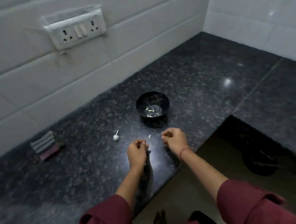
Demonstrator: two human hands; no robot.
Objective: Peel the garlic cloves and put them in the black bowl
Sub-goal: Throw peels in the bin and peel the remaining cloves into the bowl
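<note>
A black bowl (152, 104) stands on the dark granite counter (203, 74) with a few pale peeled garlic cloves (150, 110) in its bottom. A small garlic bulb remnant with a stalk (116, 136) lies to the bowl's front left. One loose white clove (149, 136) lies on the counter between my hands. My left hand (136, 153) is curled, its fingertips pinching something small and pale that I cannot make out. My right hand (174, 139) is also curled just in front of the bowl, and a tiny pale bit shows at its fingertips.
A striped scrubbing pad (45, 146) lies at the left near the tiled wall. A socket panel (77, 30) is mounted on the wall above. The counter edge cuts in at the front right, with floor (196, 188) below.
</note>
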